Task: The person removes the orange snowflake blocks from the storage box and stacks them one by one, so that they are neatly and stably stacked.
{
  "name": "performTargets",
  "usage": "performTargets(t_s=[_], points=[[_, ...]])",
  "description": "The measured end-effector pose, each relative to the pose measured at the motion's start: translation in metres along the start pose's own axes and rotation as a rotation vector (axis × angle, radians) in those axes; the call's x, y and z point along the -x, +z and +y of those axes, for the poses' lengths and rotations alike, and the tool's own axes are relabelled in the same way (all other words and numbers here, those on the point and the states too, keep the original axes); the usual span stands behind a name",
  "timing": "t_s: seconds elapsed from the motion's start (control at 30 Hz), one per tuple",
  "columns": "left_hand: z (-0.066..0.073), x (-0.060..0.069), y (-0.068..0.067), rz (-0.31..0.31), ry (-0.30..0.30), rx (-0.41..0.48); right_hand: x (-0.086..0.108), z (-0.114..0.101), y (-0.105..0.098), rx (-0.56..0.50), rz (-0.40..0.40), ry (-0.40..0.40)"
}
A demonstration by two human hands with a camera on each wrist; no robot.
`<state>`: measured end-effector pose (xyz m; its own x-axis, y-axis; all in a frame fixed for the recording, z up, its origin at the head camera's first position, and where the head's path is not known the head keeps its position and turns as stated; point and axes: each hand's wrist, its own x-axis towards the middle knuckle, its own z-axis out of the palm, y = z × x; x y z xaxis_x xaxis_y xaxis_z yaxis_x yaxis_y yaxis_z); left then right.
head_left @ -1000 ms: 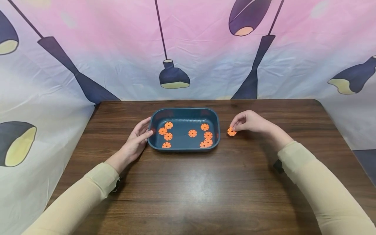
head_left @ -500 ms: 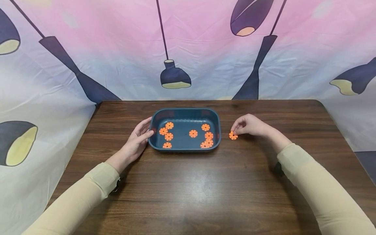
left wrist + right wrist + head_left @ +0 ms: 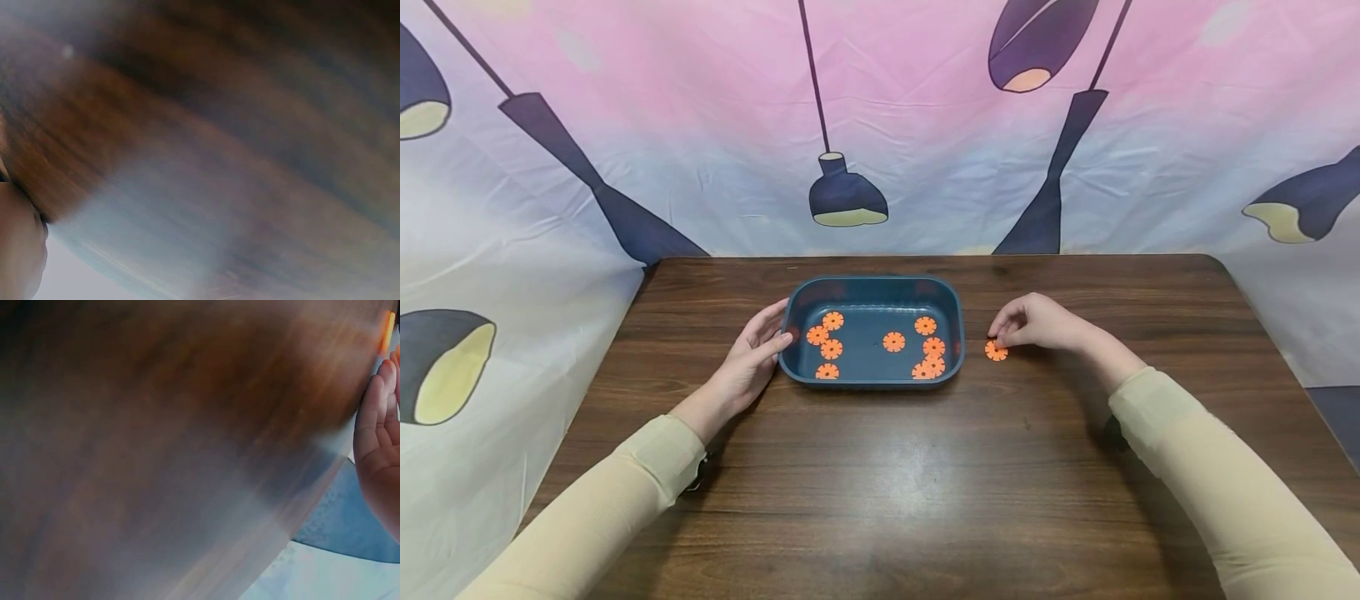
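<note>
In the head view a dark blue rectangular tub [image 3: 871, 382] stands on the wooden table, with several orange notched discs [image 3: 893, 342] lying in groups on its floor. My left hand [image 3: 751, 357] grips the tub's left end, thumb over the rim and fingers along the outside. Right of the tub, my right hand [image 3: 1039, 322] pinches another orange notched disc [image 3: 996, 351] by its far edge, thumb and forefinger together. That disc is tilted low at the tabletop; whether it touches the wood is unclear. The right wrist view catches only an orange sliver of the disc [image 3: 387, 332] beyond the fingers [image 3: 370, 419].
The brown wooden table [image 3: 880, 483] extends in front of the tub and to both sides. Behind its back edge hangs a printed cloth [image 3: 925, 183] with lamp shapes. The left wrist view is mostly blurred tabletop [image 3: 206, 137].
My right hand has come slightly down and nearer with the pinched disc, which now leans flatter. The left hand and the tub stay in place.
</note>
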<state>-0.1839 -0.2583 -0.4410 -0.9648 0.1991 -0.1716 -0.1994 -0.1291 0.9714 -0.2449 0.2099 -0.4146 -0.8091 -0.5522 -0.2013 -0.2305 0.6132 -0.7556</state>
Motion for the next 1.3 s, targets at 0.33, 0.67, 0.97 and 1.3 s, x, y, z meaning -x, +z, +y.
performTargets(t_s=[0.33, 0.67, 0.97, 1.3], points=[[0.000, 0.000, 0.000, -0.003, 0.003, 0.003, -0.001, -0.023, -0.014, -0.005, 0.060, -0.023], [0.001, 0.001, 0.001, -0.004, 0.009, 0.018, -0.013, -0.061, -0.020, -0.053, 0.076, -0.089], [0.003, 0.002, 0.003, 0.003, -0.006, 0.002, -0.031, -0.084, -0.002, -0.033, -0.010, -0.181], [0.002, 0.000, 0.002, 0.000, -0.004, 0.007, -0.045, -0.096, 0.017, -0.106, -0.158, -0.182]])
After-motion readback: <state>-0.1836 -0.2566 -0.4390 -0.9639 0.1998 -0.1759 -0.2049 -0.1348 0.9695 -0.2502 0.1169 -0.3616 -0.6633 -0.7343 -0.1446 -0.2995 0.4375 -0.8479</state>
